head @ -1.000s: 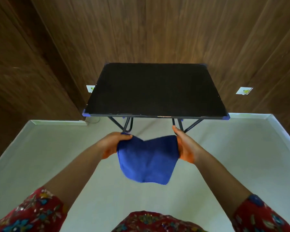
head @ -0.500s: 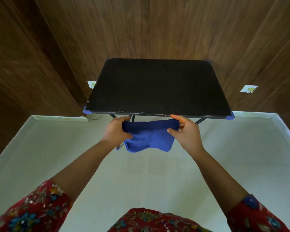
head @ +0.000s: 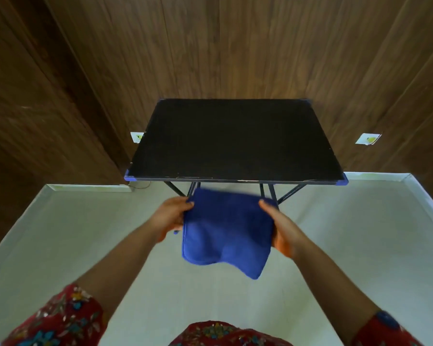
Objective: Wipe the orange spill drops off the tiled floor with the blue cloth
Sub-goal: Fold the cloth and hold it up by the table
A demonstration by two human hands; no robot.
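Observation:
A blue cloth (head: 226,232) hangs folded in the air in front of me, held at both sides. My left hand (head: 171,216) grips its left edge and my right hand (head: 281,228) grips its right edge. The lower corner of the cloth droops to the right. Below it lies the pale tiled floor (head: 85,245). I see no orange drops on the visible floor.
A small black folding table (head: 235,141) with blue corner caps stands just beyond my hands against a dark wood-panel wall (head: 210,46). White sockets (head: 368,139) sit low on the wall either side of it. A white skirting edge borders the floor.
Both hands have drawn the cloth back from the table edge toward me and lower. The cloth now hangs longer and more spread out than half a second ago.

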